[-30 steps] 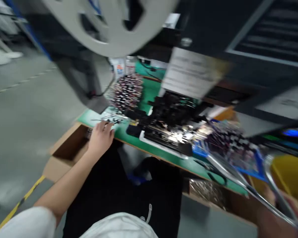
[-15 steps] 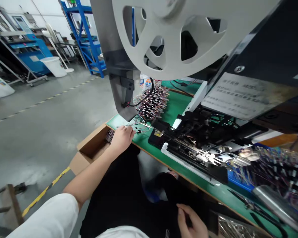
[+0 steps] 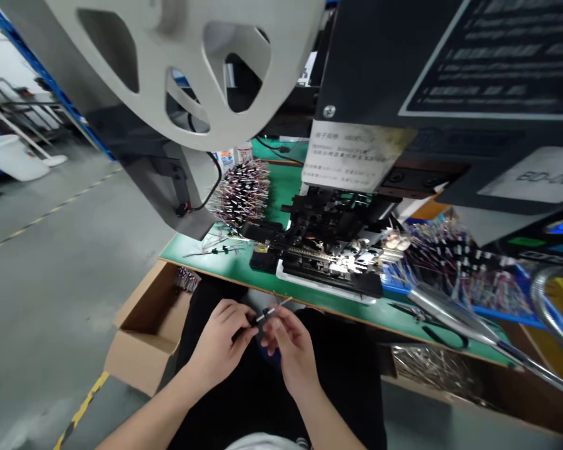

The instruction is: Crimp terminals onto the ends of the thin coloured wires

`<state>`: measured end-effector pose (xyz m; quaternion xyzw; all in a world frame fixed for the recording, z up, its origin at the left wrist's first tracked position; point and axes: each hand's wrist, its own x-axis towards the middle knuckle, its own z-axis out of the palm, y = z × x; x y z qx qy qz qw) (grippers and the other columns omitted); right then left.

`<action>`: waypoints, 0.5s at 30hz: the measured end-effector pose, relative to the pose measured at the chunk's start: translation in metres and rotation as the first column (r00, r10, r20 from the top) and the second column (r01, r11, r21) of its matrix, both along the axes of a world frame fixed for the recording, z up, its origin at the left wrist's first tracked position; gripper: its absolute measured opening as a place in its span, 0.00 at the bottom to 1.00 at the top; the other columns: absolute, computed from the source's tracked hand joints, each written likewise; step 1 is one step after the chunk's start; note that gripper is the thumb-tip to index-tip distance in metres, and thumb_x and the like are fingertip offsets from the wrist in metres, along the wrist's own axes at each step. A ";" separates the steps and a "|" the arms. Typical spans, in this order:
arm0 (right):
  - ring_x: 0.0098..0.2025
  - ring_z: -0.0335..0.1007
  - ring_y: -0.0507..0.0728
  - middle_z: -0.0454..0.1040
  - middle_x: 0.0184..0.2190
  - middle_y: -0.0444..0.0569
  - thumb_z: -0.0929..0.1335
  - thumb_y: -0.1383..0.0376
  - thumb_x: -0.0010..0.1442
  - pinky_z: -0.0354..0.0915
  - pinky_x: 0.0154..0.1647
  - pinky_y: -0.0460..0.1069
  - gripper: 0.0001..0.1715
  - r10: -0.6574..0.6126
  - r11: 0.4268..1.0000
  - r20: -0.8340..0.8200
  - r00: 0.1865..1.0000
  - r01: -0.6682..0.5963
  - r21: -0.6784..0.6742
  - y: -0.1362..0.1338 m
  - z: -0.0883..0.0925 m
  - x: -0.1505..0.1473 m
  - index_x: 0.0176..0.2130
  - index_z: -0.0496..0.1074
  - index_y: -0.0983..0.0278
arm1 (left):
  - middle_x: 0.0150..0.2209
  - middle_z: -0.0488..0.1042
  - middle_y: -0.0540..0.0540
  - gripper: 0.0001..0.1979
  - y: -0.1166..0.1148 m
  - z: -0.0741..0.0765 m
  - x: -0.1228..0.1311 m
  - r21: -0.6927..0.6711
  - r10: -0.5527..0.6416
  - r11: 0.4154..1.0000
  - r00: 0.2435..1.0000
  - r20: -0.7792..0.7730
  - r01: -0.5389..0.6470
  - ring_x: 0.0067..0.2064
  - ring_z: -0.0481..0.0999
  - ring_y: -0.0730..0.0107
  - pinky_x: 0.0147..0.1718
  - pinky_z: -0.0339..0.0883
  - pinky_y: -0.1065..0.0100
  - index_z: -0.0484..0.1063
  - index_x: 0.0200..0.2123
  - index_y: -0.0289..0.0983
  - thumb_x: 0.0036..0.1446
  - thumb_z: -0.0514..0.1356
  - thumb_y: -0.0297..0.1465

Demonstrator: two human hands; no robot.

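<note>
Wire lead (image 3: 268, 312); left hand (image 3: 220, 344), right hand (image 3: 291, 353) together, pinching it; now off green bench (image 3: 181, 255)

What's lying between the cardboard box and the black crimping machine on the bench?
Loose wires with black connectors lie there, on the green bench mat, as the head view shows.

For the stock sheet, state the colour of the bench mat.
The bench mat is green, best seen in the head view.
</note>
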<state>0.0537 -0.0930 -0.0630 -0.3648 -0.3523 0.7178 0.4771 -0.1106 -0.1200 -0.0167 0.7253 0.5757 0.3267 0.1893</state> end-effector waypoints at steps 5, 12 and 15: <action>0.20 0.69 0.48 0.72 0.21 0.41 0.74 0.57 0.58 0.60 0.18 0.40 0.12 -0.017 0.999 -0.036 0.999 0.018 0.034 -0.001 0.007 0.011 0.36 0.73 0.62 | 0.44 0.73 0.44 0.07 -0.005 -0.007 0.012 -0.017 -0.112 0.993 0.993 0.041 0.113 0.47 0.69 0.60 0.46 0.67 0.57 0.66 0.31 0.39 0.63 0.58 0.28; 0.21 0.69 0.49 0.71 0.21 0.41 0.73 0.57 0.59 0.63 0.21 0.42 0.11 0.022 0.994 0.174 0.985 -0.040 0.099 -0.003 0.009 0.028 0.35 0.75 0.62 | 0.58 0.64 0.35 0.28 0.000 0.004 0.008 0.173 -0.100 0.981 0.994 0.033 0.093 0.58 0.64 0.49 0.56 0.62 0.48 0.57 0.61 0.40 0.61 0.60 0.42; 0.23 0.71 0.51 0.74 0.25 0.43 0.73 0.57 0.58 0.66 0.24 0.45 0.10 0.102 0.979 0.254 0.962 -0.143 0.148 -0.003 0.012 0.030 0.35 0.75 0.62 | 0.55 0.68 0.37 0.28 0.011 0.017 0.012 0.113 -0.210 0.974 0.972 0.106 0.198 0.56 0.67 0.53 0.55 0.63 0.52 0.57 0.63 0.41 0.63 0.59 0.40</action>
